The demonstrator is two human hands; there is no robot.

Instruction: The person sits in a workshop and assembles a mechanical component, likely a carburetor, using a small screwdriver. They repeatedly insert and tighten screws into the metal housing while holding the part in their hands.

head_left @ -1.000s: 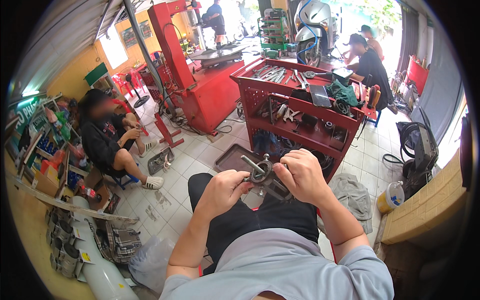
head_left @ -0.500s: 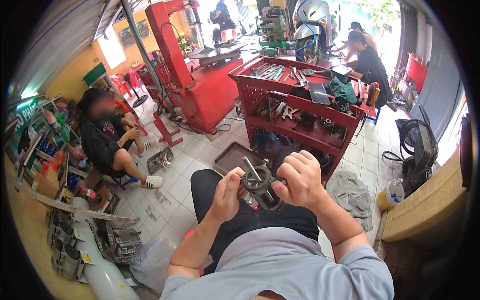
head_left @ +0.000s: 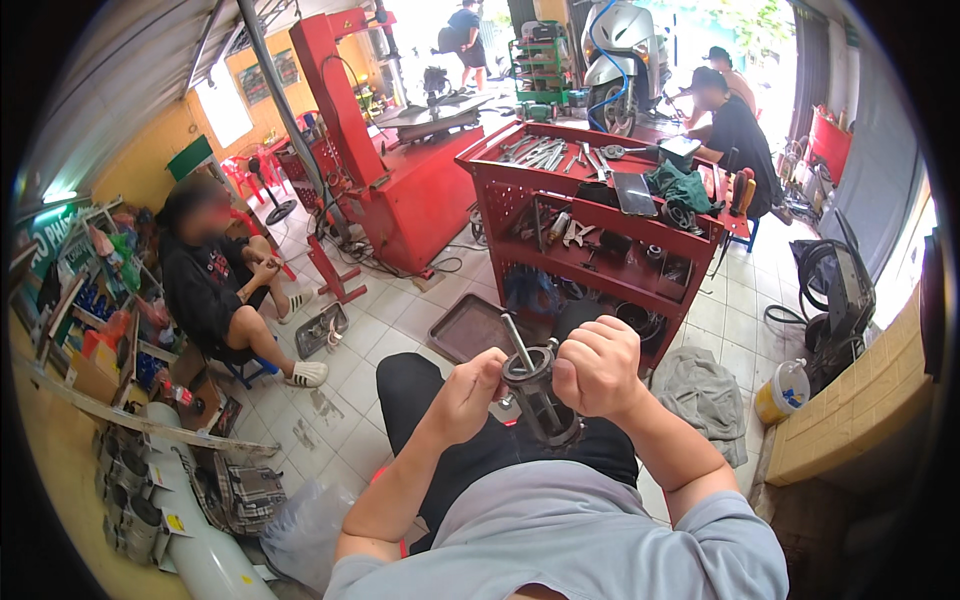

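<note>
Above my lap I hold a dark metal cylinder [head_left: 540,400] with long side openings and a ring-shaped top, tilted in my hands. A bright steel rod [head_left: 517,340] sticks up out of its ring. My left hand [head_left: 468,398] is closed at its left side, thumb up near the rim, with the other fingers partly hidden behind it. Against the upper right side my right hand [head_left: 600,368] is curled into a fist; what lies inside that fist is hidden. A small metal stub shows at the rim beside the right knuckles.
Ahead stands a red tool cart [head_left: 600,225] with wrenches, a phone and a green cloth. A dark tray [head_left: 470,328] lies on the floor before it. At left a person [head_left: 215,270] sits low; a grey cloth [head_left: 700,400] and yellow tub [head_left: 782,390] lie right.
The cylinder has tipped so that more of its slotted side shows. Both hands have shifted slightly right and down with it, still closed at its sides.
</note>
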